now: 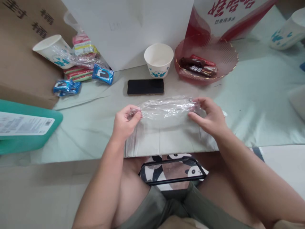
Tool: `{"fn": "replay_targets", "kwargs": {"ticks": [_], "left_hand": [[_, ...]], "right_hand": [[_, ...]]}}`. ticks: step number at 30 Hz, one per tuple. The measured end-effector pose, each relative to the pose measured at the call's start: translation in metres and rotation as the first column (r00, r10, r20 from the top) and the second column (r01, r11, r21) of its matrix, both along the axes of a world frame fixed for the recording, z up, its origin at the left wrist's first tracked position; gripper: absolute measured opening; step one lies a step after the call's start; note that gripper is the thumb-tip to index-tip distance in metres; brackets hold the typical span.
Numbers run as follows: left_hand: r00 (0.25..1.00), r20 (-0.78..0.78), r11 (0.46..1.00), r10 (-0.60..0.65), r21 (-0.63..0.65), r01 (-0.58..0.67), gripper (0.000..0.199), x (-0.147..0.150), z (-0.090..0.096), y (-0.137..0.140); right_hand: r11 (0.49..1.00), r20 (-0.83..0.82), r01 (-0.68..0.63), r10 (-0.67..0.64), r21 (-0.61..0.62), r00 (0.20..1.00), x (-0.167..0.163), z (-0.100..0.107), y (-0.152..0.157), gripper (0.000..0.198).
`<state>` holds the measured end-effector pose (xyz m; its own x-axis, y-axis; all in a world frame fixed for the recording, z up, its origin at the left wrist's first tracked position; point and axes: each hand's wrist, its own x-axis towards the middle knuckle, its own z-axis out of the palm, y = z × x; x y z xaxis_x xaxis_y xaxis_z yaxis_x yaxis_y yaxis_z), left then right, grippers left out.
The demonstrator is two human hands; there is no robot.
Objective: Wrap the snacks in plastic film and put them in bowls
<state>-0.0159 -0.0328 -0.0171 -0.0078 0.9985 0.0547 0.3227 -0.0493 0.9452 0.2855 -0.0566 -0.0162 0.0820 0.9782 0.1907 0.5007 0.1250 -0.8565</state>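
A clear, crinkled plastic bag [166, 107] stretches between my two hands above the cloth near the table's front edge. My left hand [125, 122] pinches its left end between thumb and fingers. At the right end, my right hand [211, 117] grips the film, its thumb spread away from the index finger; the other fingers are partly hidden. More transparent film hangs below, over the cloth. Just beyond the bag lies a dark phone [145, 86], screen up. Behind the phone stands a white paper cup [159, 60] with blue leaf prints.
A pink ribbed bowl [230, 60] holds wrapped snacks [200, 66]. Blue snack packets [103, 74] and a tilted paper cup [53, 51] are at left, by a cardboard box [23, 63]. A green container [54, 117] stands at the left edge. A panda-print stool [173, 170] sits between my legs.
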Motion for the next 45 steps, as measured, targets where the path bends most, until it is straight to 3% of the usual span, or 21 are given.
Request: {"fn": "replay_targets", "kwargs": {"ticks": [3,6,9,15,21,23,29,35,40,45], "left_hand": [[0.983,0.165,0.997,0.076,-0.032,-0.072,0.019,0.003,0.003,0.005],[0.947,0.296,0.992,0.123,-0.046,-0.115,0.023,0.006,0.004,0.008],[0.930,0.330,0.986,0.165,-0.070,-0.150,0.023,0.008,0.004,0.010],[0.960,0.178,0.972,0.216,-0.132,-0.194,0.020,0.009,0.008,0.010],[0.971,0.044,0.963,0.235,-0.144,-0.227,0.019,0.004,0.006,0.009],[0.967,0.021,0.957,0.256,-0.151,-0.250,0.019,0.001,0.005,0.010],[0.963,-0.042,0.954,0.266,-0.134,-0.269,0.018,-0.005,0.005,0.010],[0.972,-0.196,0.981,0.126,-0.122,-0.151,0.023,-0.002,0.013,0.004],[0.958,-0.283,0.989,0.056,-0.113,-0.091,0.029,-0.003,0.014,0.001],[0.921,-0.386,0.993,0.048,-0.082,-0.086,0.028,-0.008,0.006,0.001]], "right_hand": [[0.997,0.018,0.050,-0.049,-0.061,0.999,-0.001,0.003,-0.001,0.011],[0.991,-0.093,0.079,-0.089,-0.103,0.992,-0.001,0.006,0.000,0.011],[0.985,-0.148,0.090,-0.111,-0.145,0.983,0.000,0.007,0.002,0.016],[0.985,-0.027,0.047,-0.052,-0.169,0.998,0.003,0.005,0.001,0.029],[0.995,0.109,-0.081,0.087,-0.055,0.990,0.002,0.003,-0.002,0.038],[0.995,0.120,-0.083,0.088,-0.053,0.989,0.001,0.005,-0.002,0.029],[0.985,0.006,-0.109,0.111,-0.130,0.994,-0.001,0.011,-0.004,0.028],[0.975,-0.148,-0.087,0.057,-0.206,0.987,-0.004,0.004,-0.005,0.008],[0.914,-0.219,-0.314,0.261,-0.257,0.940,-0.004,0.003,-0.005,0.034],[0.858,0.020,-0.422,0.446,-0.292,0.895,-0.005,0.011,-0.007,0.016]]}}
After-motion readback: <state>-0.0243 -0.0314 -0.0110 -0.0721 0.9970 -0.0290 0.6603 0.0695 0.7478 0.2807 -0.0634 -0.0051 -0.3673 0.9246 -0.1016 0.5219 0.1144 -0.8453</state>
